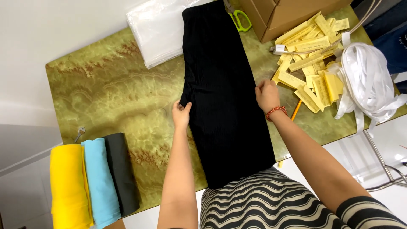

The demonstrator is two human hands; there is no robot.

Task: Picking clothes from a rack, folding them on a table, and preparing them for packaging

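A long black ribbed garment [222, 89] lies folded lengthwise down the middle of a green marbled table [110, 93]. My left hand [181, 113] pinches the garment's left edge about halfway along. On the opposite edge, my right hand [267, 96], with a red bead bracelet at the wrist, grips the cloth. Both hands sit level with each other across the cloth.
A stack of clear plastic bags [157, 29] lies at the back left. Green-handled scissors [240, 19] and a cardboard box [288, 15] sit behind. Several yellow tags [311, 55] and white ribbon [366, 80] lie right. Yellow, blue and black folded cloths [93, 180] hang front left.
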